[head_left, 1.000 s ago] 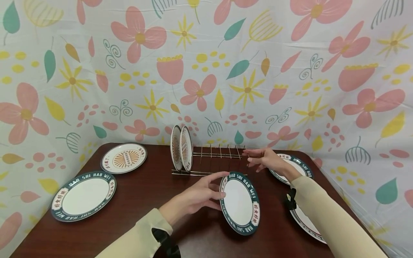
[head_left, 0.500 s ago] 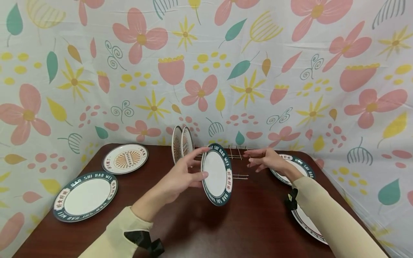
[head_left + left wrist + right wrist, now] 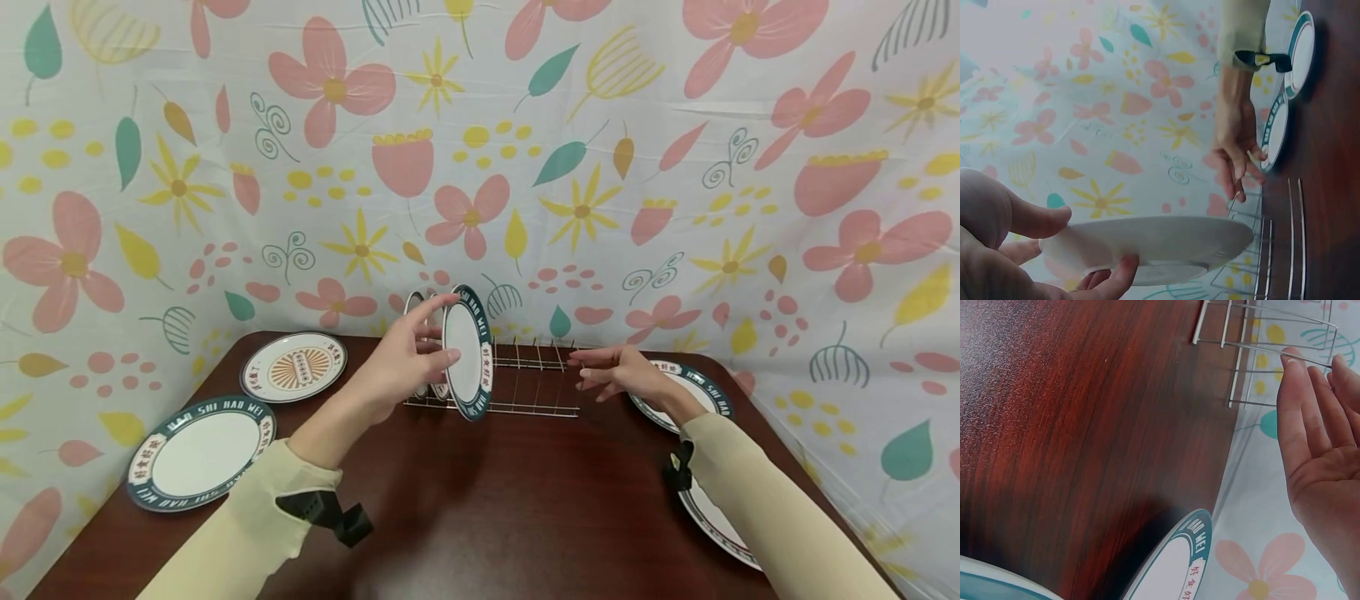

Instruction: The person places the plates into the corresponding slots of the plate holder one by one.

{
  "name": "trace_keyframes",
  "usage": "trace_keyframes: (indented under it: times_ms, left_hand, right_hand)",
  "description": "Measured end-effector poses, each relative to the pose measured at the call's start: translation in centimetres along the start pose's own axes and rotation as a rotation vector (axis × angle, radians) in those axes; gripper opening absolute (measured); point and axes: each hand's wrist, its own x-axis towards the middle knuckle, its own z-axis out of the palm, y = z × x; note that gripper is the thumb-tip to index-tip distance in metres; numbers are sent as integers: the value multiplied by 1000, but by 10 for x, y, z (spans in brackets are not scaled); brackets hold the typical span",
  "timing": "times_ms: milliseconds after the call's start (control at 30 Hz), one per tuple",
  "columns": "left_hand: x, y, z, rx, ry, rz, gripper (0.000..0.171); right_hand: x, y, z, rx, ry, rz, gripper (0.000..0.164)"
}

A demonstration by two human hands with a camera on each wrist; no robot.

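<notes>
My left hand (image 3: 408, 354) grips a white oval plate (image 3: 467, 354) with a dark green lettered rim, thumb on its face and fingers behind. The plate is held upright at the left part of a wire dish rack (image 3: 536, 410). Two white plates (image 3: 441, 389) stand in the rack's left end, mostly hidden behind my left hand. At the rack's right end my right hand (image 3: 626, 375) pinches an end wire between thumb and fingertips; the right wrist view shows the wire (image 3: 1310, 359) running to the fingers.
On the left lie a plate with an orange sunburst (image 3: 294, 368) and a green-rimmed plate (image 3: 202, 454). To the right, another green-rimmed plate (image 3: 686, 387) and a white plate (image 3: 716, 521) lie partly under the right arm. A flowered curtain (image 3: 480, 167) hangs behind the table.
My left hand has carried the green-rimmed plate up, back and left from the table's middle to the rack, next to the standing plates. My right hand stays at the rack's end.
</notes>
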Motion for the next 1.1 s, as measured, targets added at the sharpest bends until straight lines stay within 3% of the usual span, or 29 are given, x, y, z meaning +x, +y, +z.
trace_keyframes:
  times_ms: [333, 800, 1100]
  left_hand:
    - [12, 5, -10, 141, 33, -16, 70]
    - [21, 14, -13, 192, 47, -53, 72]
    - [35, -2, 4, 335, 65, -70, 75]
  right_hand:
    - [0, 0, 0, 3, -4, -8, 49]
    - [-1, -1, 0, -13, 1, -4, 49]
    - [-1, 2, 0, -3, 6, -6, 48]
